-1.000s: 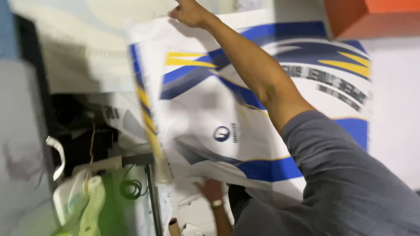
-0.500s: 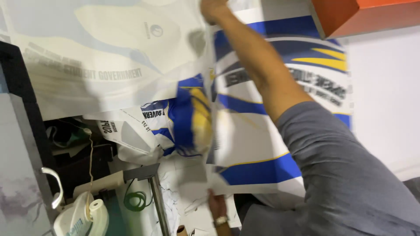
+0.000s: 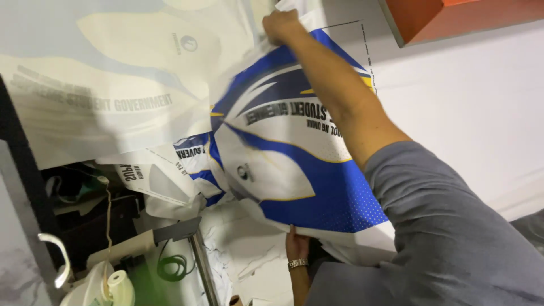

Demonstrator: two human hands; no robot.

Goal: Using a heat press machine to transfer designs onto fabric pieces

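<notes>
1. Overhead, the right hand [image 3: 281,25] clenches the top edge of the blue-and-white printed sheet [image 3: 294,164], keeping it hanging flat.
2. Below, the left hand [image 3: 296,245] pinches its bottom edge, holding it taut above the paper pile [image 3: 243,255].

A plain white wall [image 3: 481,113] fills the right side. An orange box-like shelf [image 3: 453,17] sticks out near the top corner. Low on the left stand a dark frame [image 3: 22,187] and a white machine [image 3: 96,283].
</notes>
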